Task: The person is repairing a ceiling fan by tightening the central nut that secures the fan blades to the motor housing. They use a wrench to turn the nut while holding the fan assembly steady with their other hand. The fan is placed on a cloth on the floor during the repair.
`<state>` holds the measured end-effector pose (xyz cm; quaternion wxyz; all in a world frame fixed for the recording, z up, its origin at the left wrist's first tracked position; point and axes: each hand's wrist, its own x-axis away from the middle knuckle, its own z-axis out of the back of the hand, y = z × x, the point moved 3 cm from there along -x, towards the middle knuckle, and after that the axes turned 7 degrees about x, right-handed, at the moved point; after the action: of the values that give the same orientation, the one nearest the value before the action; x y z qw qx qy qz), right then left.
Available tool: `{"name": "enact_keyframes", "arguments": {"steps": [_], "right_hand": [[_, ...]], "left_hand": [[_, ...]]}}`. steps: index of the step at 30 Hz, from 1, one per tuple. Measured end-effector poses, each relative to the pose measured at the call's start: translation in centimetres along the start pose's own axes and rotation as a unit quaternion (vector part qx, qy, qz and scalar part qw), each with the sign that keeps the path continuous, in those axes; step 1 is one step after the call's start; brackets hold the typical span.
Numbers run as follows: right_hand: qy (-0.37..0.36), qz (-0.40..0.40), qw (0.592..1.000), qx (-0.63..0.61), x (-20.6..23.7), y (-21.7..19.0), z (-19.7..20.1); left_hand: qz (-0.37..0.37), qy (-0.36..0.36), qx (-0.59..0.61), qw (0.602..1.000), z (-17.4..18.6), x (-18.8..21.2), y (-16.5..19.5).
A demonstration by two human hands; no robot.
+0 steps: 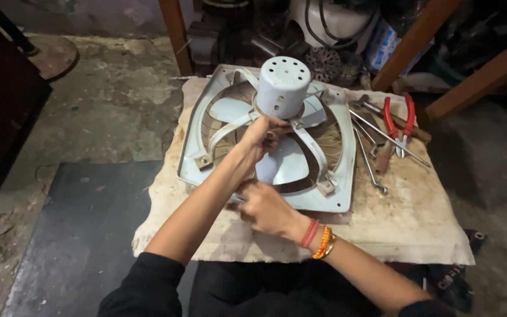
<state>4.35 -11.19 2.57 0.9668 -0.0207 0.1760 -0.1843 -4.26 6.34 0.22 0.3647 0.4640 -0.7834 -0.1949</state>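
A pale blue square exhaust fan (335,196) lies flat on a dirty cream cloth (412,226), its round perforated motor housing (283,85) pointing up and its blades (286,164) under the support arms. My left hand (262,135) reaches over the frame and grips a support arm just below the motor housing. My right hand (265,208), with orange and red bracelets on its wrist, is closed near the frame's front edge. It seems to hold a small metal tool, mostly hidden by the left forearm.
Red-handled pliers (397,120), a long spanner (368,158) and other metal tools lie on the cloth right of the fan. Wooden legs (174,32) and dark machine parts stand behind it. A dark mat (83,235) covers the concrete floor at the left.
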Motion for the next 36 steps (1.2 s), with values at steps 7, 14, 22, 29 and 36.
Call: {"name": "enact_keyframes", "arguments": {"steps": [7,14,22,29,36], "right_hand": [[-0.135,0.138,0.908,0.371,0.2,-0.8,-3.9],[-0.154,0.21,0.89,0.375,0.4,-0.4,-4.3],[-0.113,0.164,0.938,0.283,0.7,-0.3,-2.4],[-0.108,0.139,0.962,0.21,0.1,0.2,-1.0],[0.101,-0.038,0.97,-0.217,1.5,4.9,7.7]], "left_hand": [[-0.006,-0.002,0.007,1.0,0.5,-0.5,-0.1],[-0.008,0.005,0.008,1.0,0.6,0.0,-0.2],[-0.012,0.009,0.025,1.0,0.3,0.7,0.2],[-0.017,0.006,0.022,1.0,0.3,0.4,0.3],[-0.014,0.008,0.017,1.0,1.8,-1.1,-0.2]]}}
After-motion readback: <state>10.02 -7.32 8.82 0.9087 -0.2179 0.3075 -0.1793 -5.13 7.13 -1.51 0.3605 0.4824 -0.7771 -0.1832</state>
